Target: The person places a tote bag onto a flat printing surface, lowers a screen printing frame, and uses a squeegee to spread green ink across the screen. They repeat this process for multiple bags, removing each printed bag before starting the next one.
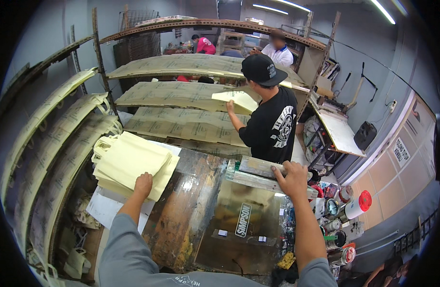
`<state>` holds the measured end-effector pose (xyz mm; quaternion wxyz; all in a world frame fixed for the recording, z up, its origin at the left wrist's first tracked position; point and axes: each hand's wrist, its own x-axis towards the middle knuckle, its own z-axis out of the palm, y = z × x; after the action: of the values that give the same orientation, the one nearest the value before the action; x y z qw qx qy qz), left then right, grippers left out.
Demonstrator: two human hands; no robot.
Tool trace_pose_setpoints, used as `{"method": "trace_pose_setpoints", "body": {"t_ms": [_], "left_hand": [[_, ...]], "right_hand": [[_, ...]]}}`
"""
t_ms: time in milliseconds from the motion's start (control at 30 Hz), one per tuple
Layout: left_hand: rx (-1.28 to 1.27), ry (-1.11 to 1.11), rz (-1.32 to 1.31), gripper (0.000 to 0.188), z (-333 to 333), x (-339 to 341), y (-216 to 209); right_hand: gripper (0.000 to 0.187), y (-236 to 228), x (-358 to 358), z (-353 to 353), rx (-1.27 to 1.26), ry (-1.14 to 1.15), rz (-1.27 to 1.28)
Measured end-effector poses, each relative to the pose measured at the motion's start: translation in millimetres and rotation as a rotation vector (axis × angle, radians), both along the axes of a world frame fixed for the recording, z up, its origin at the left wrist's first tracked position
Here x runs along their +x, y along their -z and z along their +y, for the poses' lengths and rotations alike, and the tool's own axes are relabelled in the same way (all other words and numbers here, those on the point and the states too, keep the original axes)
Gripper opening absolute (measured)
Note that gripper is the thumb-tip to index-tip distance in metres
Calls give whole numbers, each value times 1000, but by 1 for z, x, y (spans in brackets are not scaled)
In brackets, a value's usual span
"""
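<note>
Two hands are reaching well apart over the desk: the left hand is resting on the near right part of the bags, the right hand is holding the bar by its right end. The left hand is clearly lying nearer the bags, which are spreading under its fingers, forward and leftward, their handles pointing left, away from the bar. Its fingers are lying close together; whether they are pinching a bag, I cannot tell. The right fingers are curling over the bar, thumb spreading along it; its length is running leftward from them.
</note>
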<state>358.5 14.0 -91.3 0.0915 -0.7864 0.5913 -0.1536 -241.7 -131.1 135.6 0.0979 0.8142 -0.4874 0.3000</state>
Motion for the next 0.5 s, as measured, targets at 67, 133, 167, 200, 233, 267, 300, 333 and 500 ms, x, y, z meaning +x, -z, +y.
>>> {"method": "trace_pose_setpoints", "body": {"t_ms": [67, 133, 167, 200, 233, 267, 300, 333, 500], "left_hand": [[-13, -13, 3, 10, 4, 0, 2], [0, 5, 30, 10, 2, 4, 0], [6, 17, 43, 10, 3, 6, -2], [42, 20, 60, 10, 6, 9, -3], [72, 24, 75, 10, 8, 16, -7], [103, 29, 90, 10, 8, 21, -10], [91, 21, 95, 9, 9, 25, -13], [91, 29, 110, 9, 6, 28, -14], [43, -31, 247, 12, 5, 39, -6]], "right_hand": [[45, 2, 0, 0, -39, -15, -19], [45, 2, -2, -1, -47, -21, -12], [45, 2, -1, -1, -36, -22, 2], [45, 2, 0, 0, -23, -17, 14], [44, 1, 3, 0, -31, -24, -7], [44, 2, 1, 1, -27, -17, -1], [44, 3, 2, 0, -29, -17, -1], [44, 1, 1, -2, -37, -17, 1], [46, 2, -1, -1, -47, -24, -18]]}}
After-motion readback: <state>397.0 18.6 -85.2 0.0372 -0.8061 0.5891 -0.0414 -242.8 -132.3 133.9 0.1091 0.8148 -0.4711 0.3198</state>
